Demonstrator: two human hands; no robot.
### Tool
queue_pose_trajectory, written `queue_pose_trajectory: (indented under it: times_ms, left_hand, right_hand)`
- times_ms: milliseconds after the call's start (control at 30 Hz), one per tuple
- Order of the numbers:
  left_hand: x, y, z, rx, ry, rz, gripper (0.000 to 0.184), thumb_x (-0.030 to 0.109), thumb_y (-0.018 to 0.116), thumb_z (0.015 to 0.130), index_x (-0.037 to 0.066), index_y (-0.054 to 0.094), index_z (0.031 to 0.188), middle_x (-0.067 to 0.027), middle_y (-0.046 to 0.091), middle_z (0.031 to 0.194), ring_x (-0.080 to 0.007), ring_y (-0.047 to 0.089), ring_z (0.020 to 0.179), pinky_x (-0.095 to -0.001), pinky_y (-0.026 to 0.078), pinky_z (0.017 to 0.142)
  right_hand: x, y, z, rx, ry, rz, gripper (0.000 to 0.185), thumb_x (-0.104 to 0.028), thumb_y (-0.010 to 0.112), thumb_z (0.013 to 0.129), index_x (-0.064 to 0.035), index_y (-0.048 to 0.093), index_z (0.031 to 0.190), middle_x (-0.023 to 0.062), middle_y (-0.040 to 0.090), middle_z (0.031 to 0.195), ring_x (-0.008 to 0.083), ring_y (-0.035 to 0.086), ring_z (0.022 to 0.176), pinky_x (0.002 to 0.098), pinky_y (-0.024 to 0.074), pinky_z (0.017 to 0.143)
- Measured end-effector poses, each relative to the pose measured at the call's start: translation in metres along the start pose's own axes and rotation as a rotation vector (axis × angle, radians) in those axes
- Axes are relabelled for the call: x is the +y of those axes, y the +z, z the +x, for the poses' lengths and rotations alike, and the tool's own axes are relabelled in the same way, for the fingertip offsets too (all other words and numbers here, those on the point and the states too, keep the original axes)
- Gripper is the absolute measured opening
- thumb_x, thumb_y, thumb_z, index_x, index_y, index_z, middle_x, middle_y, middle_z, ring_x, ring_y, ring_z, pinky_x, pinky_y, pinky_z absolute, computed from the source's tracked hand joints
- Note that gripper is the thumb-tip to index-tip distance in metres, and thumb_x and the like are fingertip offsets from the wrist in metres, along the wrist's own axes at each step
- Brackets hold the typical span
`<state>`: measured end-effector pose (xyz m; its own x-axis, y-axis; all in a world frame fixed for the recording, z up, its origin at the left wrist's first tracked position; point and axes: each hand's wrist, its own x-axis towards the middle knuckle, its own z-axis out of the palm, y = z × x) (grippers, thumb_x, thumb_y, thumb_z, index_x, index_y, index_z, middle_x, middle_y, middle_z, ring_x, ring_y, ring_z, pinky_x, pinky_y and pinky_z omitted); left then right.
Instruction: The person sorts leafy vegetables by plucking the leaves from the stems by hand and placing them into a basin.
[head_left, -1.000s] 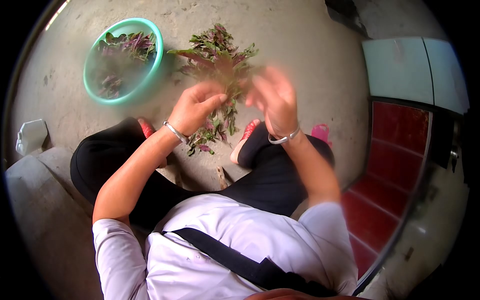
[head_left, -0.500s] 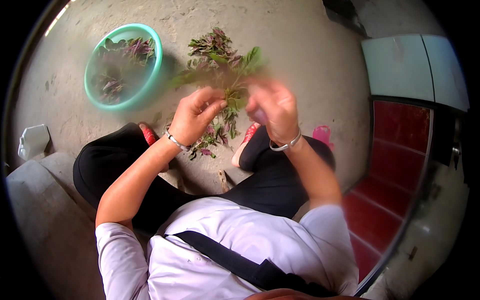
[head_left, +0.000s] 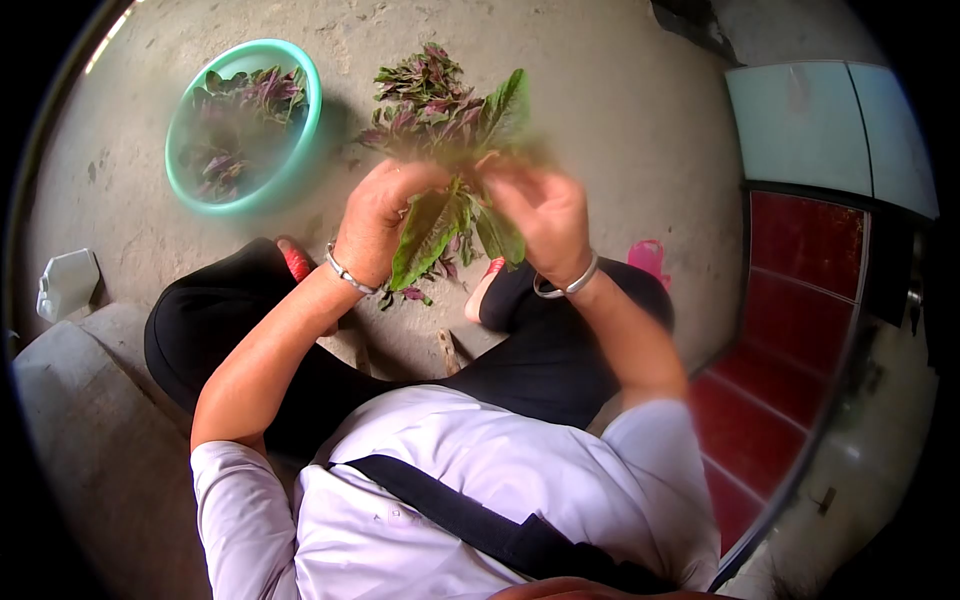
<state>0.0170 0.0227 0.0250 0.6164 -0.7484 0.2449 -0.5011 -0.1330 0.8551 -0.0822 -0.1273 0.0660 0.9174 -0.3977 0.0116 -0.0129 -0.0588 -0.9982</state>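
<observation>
Between my two hands is a leafy amaranth sprig [head_left: 432,236] with broad green leaves, some pointing up and others hanging down. My left hand [head_left: 378,205] is closed, its thumb and fingers pinching the stem. From the other side my right hand [head_left: 548,215] has its fingers pressed together at the same sprig, slightly smeared by motion. Just beyond the hands, a pile of purple-green amaranth [head_left: 425,95] lies on the floor. More loose leaves lie below the hands, partly hidden by the sprig.
A turquoise plastic basin [head_left: 318,105] holding purple-green leaves stands on the concrete floor at upper left. My bent legs [head_left: 225,310] frame the work area. A pink object [head_left: 648,258] lies beside my right knee. Red tiles [head_left: 800,330] and a pale cabinet [head_left: 800,130] are at right.
The sprig has turned, so broad leaves now hang below my hands. My left hand has moved slightly up and left, and my right hand stays close beside the stem.
</observation>
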Motion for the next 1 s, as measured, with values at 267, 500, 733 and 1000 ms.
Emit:
queue_pose_trajectory:
  times_ms: [267,500,733,1000]
  left_hand:
    - [0.002,-0.001,0.003,0.035,0.070,0.081,0.019,0.000,0.058,0.070,0.007,0.060,0.088,-0.0075,0.061,0.083,-0.0273,0.054,0.073,-0.0339,0.044,0.066]
    - [-0.006,-0.006,0.008,0.139,0.064,0.138,0.013,0.001,0.059,0.074,0.004,0.058,0.086,-0.0072,0.056,0.072,-0.0194,0.050,0.062,-0.0277,0.042,0.056]
    - [-0.028,-0.007,0.004,0.192,-0.316,-0.401,0.016,0.001,0.053,0.083,-0.002,0.055,0.099,0.0006,0.060,0.081,-0.0037,0.050,0.071,-0.0181,0.042,0.063]
    - [-0.015,-0.004,0.002,-0.041,-0.379,-0.564,0.015,0.001,0.053,0.084,-0.003,0.056,0.099,0.0000,0.058,0.087,-0.0045,0.051,0.077,-0.0190,0.043,0.069]
  right_hand:
    - [-0.006,-0.002,0.001,0.024,-0.210,-0.398,0.013,-0.001,0.061,0.075,0.0006,0.056,0.087,0.0068,0.060,0.074,0.0116,0.058,0.060,0.0233,0.0448,0.052]
    - [-0.008,-0.009,0.003,0.222,-0.427,-0.669,0.015,-0.003,0.060,0.069,-0.0011,0.052,0.081,0.0107,0.052,0.069,0.0215,0.054,0.058,0.0300,0.0429,0.051]
    - [0.016,-0.033,0.010,-0.223,-0.206,-1.202,0.012,-0.019,0.058,0.073,-0.0075,0.055,0.074,0.0106,0.056,0.071,0.0304,0.057,0.063,0.0393,0.0463,0.054]
    - [0.018,-0.031,0.019,-0.020,-0.056,-0.504,0.018,-0.013,0.053,0.081,-0.0014,0.059,0.093,0.0081,0.060,0.074,0.0155,0.055,0.057,0.0272,0.0430,0.052]
